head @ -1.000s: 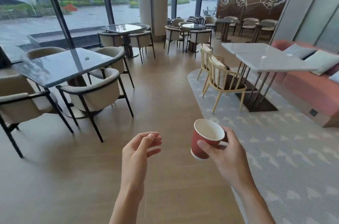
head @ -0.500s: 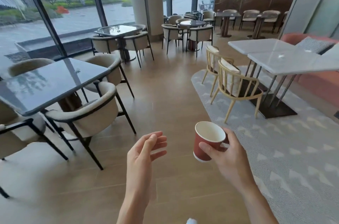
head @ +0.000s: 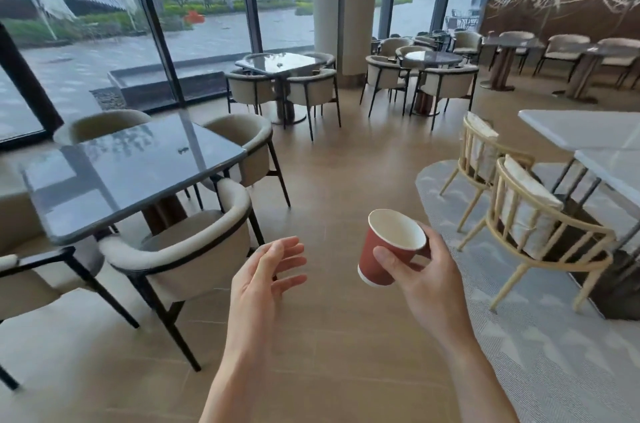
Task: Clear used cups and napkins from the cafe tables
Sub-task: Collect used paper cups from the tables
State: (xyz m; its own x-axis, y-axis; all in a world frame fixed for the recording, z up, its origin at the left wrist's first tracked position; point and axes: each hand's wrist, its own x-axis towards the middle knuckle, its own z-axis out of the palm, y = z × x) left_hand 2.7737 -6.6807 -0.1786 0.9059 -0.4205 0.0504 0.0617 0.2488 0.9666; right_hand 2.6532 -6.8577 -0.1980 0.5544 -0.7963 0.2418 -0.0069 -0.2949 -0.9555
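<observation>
My right hand [head: 424, 279] holds a red paper cup [head: 388, 247] with a white inside, thumb on its near side and fingers curled round the far side. The cup tilts slightly to the left and looks empty. My left hand [head: 266, 275] hangs open over the floor to the left of the cup, fingers relaxed and holding nothing. A small dark object [head: 182, 150] lies on the glossy dark table [head: 104, 187] at my left; what it is I cannot tell.
Cream armchairs [head: 194, 249] surround the dark table. A further dark table [head: 280, 64] and a round table [head: 433, 58] stand ahead by the pillar. Wooden chairs [head: 533, 225] and white tables [head: 588, 131] stand on a grey rug at my right. Wooden floor runs between them.
The view has moved forward along the aisle and turned left, so the dark table and its chairs are closer. Both hands keep the same pose, the cup still held.
</observation>
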